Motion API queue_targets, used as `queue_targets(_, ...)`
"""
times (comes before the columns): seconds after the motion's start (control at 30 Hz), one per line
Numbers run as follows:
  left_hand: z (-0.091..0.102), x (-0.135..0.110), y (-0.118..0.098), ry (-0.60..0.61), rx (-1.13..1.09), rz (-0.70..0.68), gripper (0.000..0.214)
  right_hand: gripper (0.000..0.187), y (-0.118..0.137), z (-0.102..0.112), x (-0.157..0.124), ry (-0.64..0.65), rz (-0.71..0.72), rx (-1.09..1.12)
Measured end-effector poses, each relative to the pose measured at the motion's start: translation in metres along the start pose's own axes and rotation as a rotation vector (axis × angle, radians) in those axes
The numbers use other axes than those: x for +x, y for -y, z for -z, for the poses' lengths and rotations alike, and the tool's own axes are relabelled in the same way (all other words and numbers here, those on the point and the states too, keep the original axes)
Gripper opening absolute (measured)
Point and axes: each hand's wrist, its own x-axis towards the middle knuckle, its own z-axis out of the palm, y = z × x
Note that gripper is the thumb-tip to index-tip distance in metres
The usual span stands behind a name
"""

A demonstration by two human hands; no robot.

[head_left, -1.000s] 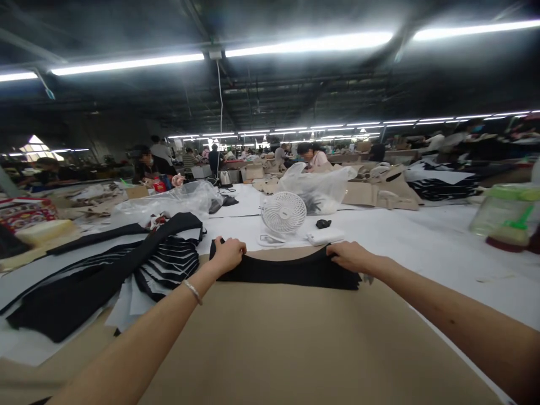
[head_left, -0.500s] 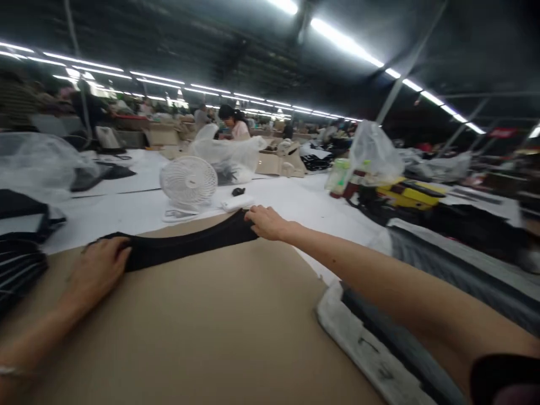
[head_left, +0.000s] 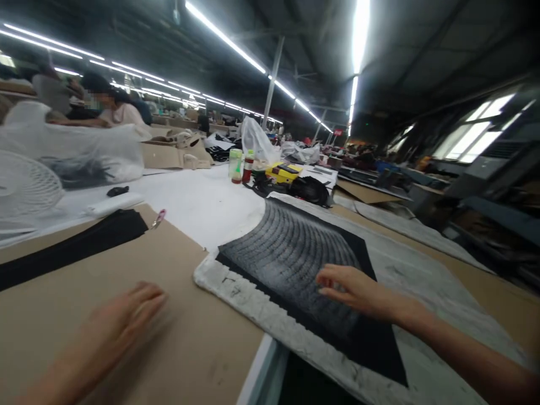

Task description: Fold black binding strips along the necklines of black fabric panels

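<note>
My right hand (head_left: 352,289) hovers over a fanned stack of black fabric pieces (head_left: 295,253) that lies on a whitish felt pad (head_left: 261,306); its fingers are stretched out and hold nothing. My left hand (head_left: 122,320), blurred by motion, lies flat with fingers extended on the brown cardboard sheet (head_left: 160,264). A black fabric strip (head_left: 71,247) rests along the far edge of that cardboard, with neither hand touching it.
A white desk fan (head_left: 23,188) and a clear plastic bag (head_left: 84,152) stand at the left. Bottles (head_left: 238,165), a yellow box (head_left: 287,171) and a black bag (head_left: 312,190) sit beyond the stack. A person works behind cardboard boxes (head_left: 172,154). A gap (head_left: 274,371) opens between tables.
Both hands have let go of the black strip, which stays on the cardboard. My view swung right; my right hand moved over to the stack of black pieces, and my left drew back.
</note>
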Motion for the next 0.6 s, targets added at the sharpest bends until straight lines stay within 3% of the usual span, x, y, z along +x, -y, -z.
queue_targets(0.1,-0.052,0.014,-0.109,0.147,-0.131,-0.154,0.031,0.016,-0.022,-0.023,-0.072,-0.060,-0.143,0.039)
queue_targets(0.17,-0.083,0.017,-0.173,0.232,-0.151,-0.334,0.033,0.019,-0.025,-0.041,-0.104,-0.081,-0.214,0.065)
queue_targets(0.27,-0.122,0.018,-0.239,0.324,-0.129,-0.525,0.050,0.026,-0.023,-0.065,-0.126,-0.130,-0.263,0.058)
queue_targets(0.33,-0.143,0.017,-0.263,0.389,-0.098,-0.571,0.058,0.029,-0.024,-0.075,-0.129,-0.163,-0.254,0.032)
queue_targets(0.4,-0.158,0.014,-0.273,0.436,-0.080,-0.594,0.061,0.025,-0.028,-0.081,-0.128,-0.174,-0.230,0.014)
queue_targets(0.6,-0.174,0.007,-0.272,0.491,-0.016,-0.555,0.065,0.005,-0.041,-0.077,-0.122,-0.137,-0.155,0.025)
